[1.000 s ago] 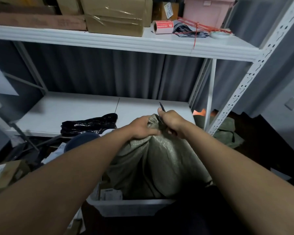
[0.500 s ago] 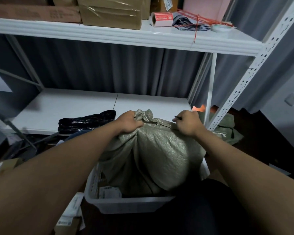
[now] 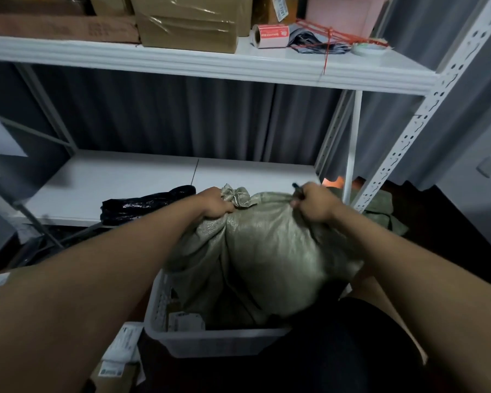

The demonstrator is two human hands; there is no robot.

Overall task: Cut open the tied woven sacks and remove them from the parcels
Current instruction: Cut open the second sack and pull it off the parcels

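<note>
The sack [image 3: 270,251] sits upright in a white basket [image 3: 210,340] right below both hands, its gathered top raised between them. The left hand [image 3: 214,204] is clenched on the cloth just under the knot [image 3: 237,195], which sticks out beside its thumb. The right hand [image 3: 313,202] grips a fold of the sack's top edge on the other side and also holds a thin dark tool [image 3: 296,188], whose tip pokes out above the knuckles; whether it is a blade cannot be told.

The step in hand looks like opening the mouth of the sack. To do it well, the left hand should keep the neck taut and steady, so the cloth between the hands stays stretched. The right hand should let go of the fold, bring the tool to the tie close to the knot, and cut away from the left fingers. A shallow cut is best, since the parcels lie hidden just beneath the weave.
</note>
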